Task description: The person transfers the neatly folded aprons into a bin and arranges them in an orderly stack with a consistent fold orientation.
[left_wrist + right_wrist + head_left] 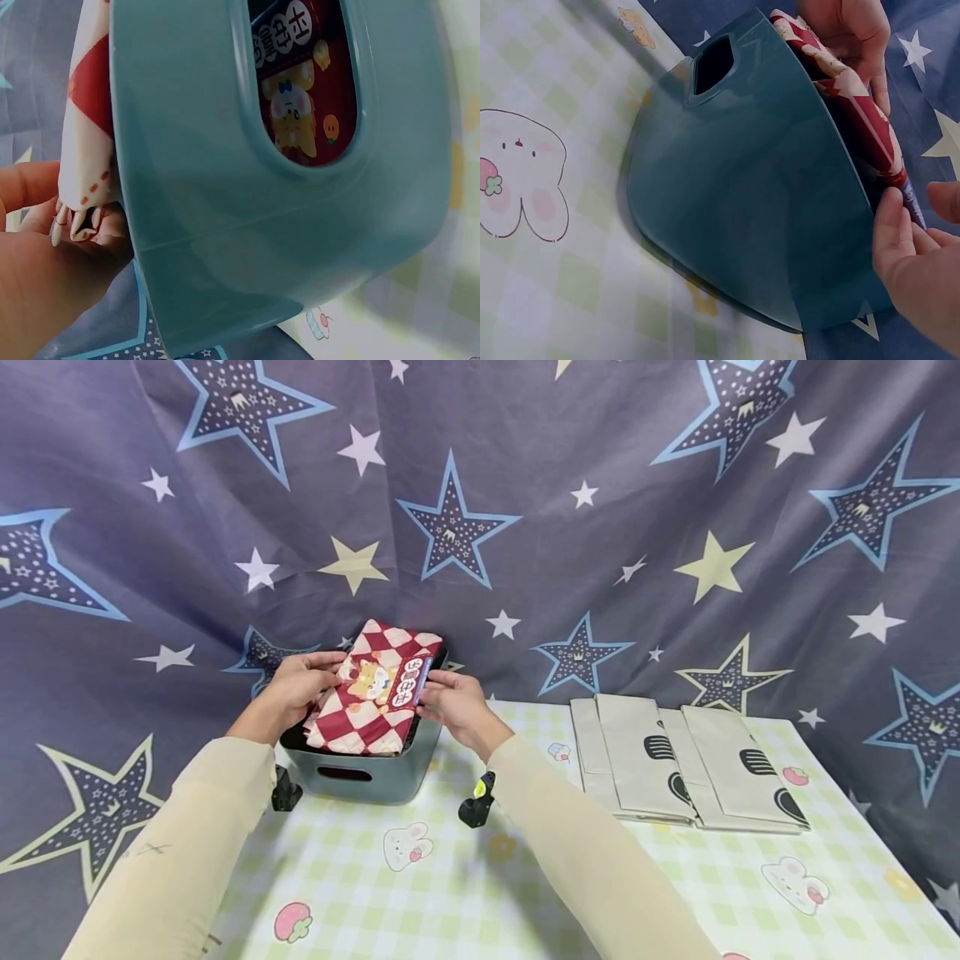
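Note:
A folded red-and-white checked bag [367, 693] with a cartoon animal print lies across the top of a blue-green plastic basket [390, 781]. My left hand [300, 681] holds its left edge, the folded layers between fingers and thumb in the left wrist view. At the opposite edge, by a blue strip, my right hand [457, 702] pinches the bag with its fingertips, right beside the basket rim. Through the handle slot in the left wrist view, a dark red print [304, 97] with the same cartoon shows inside the basket. The rest of the basket's contents is hidden.
Folded beige bags [637, 760] with black prints lie side by side at the right of the table [465, 893], which has a green checked cover. Behind the basket hangs a dark star-patterned curtain [525, 460], close to the table's back edge.

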A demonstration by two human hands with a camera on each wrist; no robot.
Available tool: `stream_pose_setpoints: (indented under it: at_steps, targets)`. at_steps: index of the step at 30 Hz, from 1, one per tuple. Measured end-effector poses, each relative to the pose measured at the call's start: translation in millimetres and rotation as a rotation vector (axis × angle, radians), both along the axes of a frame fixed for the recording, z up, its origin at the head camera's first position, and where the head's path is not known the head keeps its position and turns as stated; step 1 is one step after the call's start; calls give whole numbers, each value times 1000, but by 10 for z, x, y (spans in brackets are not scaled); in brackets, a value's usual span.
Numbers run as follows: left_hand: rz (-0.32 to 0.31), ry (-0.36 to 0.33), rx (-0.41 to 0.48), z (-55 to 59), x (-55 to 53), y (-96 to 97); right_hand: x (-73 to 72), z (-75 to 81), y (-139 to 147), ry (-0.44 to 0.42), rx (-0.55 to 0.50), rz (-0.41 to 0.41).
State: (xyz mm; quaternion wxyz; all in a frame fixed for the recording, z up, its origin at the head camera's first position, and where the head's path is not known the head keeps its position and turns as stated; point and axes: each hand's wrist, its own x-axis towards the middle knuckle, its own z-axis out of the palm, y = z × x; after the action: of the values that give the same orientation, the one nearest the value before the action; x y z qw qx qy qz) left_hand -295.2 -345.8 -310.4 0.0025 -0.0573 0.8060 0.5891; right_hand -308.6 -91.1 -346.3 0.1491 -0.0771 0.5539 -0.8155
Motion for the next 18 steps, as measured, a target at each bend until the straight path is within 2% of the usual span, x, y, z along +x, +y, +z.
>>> stream_pose_setpoints:
  at_steps: [2, 4, 8, 11, 18]
  targets:
    - [14, 11, -19, -5, 3, -5, 4, 3, 4, 20, 27, 5]
    - [37, 34, -45, -13, 5, -13, 6, 2, 12, 80, 105, 9]
    - [100, 104, -114, -28, 8, -23, 20, 19, 39, 280, 384, -14]
    - [128, 140, -145, -24, 18, -19, 39, 42, 60, 349, 493, -33]
    - [106, 135, -146, -21, 34, -10, 52, -7, 97, 273, 432, -14]
